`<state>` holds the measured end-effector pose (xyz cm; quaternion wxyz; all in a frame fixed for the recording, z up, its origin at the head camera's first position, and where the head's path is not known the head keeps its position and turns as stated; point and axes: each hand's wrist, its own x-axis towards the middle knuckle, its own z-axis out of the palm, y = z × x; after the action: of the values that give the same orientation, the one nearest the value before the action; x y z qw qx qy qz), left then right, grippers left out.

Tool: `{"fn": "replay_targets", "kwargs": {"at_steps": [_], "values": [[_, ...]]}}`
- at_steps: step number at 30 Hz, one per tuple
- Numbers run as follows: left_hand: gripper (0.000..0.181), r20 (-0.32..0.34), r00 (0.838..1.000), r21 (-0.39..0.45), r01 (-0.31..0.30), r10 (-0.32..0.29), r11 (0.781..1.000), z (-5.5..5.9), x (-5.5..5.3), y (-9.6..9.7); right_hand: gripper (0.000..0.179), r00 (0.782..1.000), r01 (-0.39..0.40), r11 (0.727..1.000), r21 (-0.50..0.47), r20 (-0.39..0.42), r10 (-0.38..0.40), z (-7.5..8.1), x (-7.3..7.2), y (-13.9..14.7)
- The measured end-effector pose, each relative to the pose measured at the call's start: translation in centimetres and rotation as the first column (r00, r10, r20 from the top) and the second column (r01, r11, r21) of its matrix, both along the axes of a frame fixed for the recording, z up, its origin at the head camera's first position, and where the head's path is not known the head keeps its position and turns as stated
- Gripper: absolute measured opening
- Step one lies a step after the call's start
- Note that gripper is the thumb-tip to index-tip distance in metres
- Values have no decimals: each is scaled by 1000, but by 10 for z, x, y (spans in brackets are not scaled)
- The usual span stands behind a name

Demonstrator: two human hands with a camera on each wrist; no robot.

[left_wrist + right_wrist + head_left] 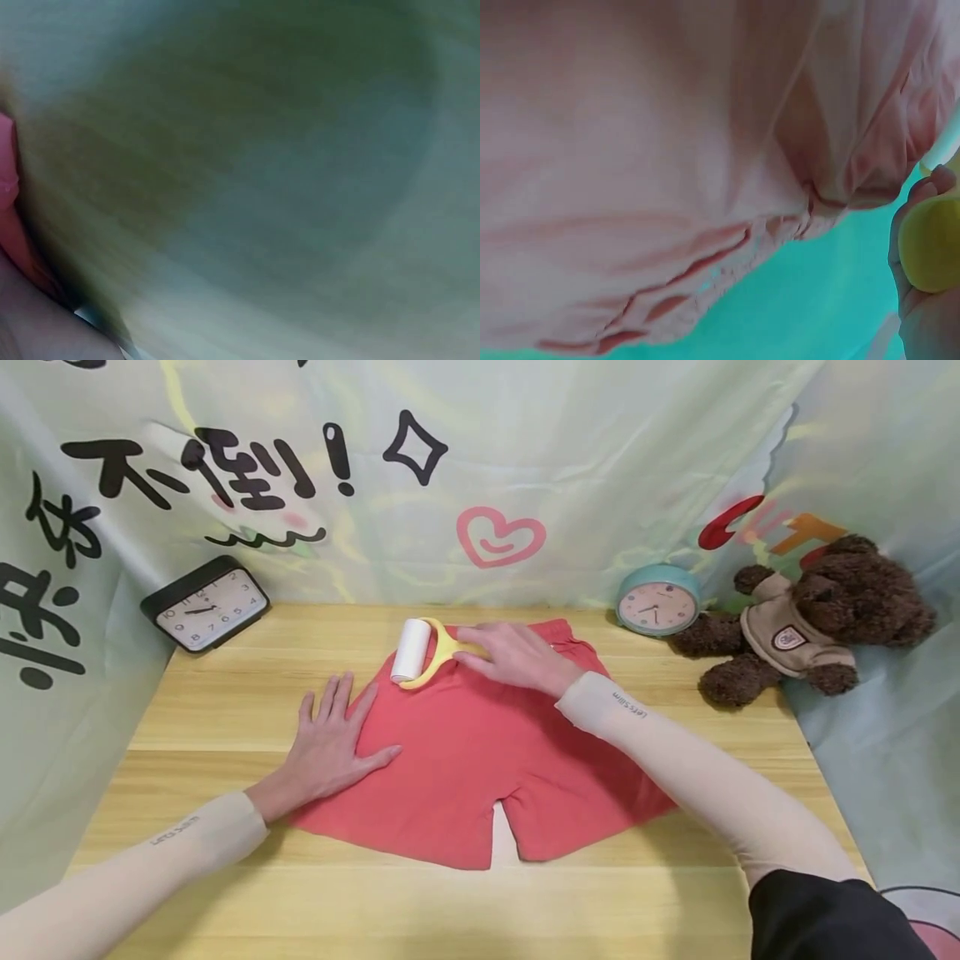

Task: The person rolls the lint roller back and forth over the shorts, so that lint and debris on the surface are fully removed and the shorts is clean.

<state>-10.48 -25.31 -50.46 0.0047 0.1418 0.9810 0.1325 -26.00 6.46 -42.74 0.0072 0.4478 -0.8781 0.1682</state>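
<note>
L hand [330, 750]: yours, spread on red shorts [442, 752]
R hand [521, 657]: you grip white roller [411, 650] by yellow hndl [447, 648]

I'm in what seems a homely nook, perhaps staged: printed fabric drapes [615, 468] surround the back and sides of my wood-grain counter [217, 710], where a black rectangular clock [210, 608], round teal clock [657, 602] and teddy bear [783, 625] sit.
</note>
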Motion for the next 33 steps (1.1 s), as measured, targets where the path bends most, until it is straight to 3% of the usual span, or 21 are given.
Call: {"fn": "replay_targets", "kwargs": {"at_steps": [3,10,19,26,33], "values": [[108,7,1000,2,0,0,1000,1,0,0,20,1000,-9,1000,17,3,9,4,-1,4],[107,6,1000,-2,4,-4,1000,-1,-1,0,46,998,-11,998,58,69,7,8,-10,14],[106,-2,1000,-5,5,-5,1000,1,0,-1,54,999,-28,997,75,36,25,8,-16,35],[107,8,1000,-10,7,-7,1000,-1,0,0,50,999,-25,998,58,46,23,7,-20,44],[106,-10,1000,-10,9,-9,1000,0,0,1,48,991,6,1000,22,135,-9,9,-25,55]]}}
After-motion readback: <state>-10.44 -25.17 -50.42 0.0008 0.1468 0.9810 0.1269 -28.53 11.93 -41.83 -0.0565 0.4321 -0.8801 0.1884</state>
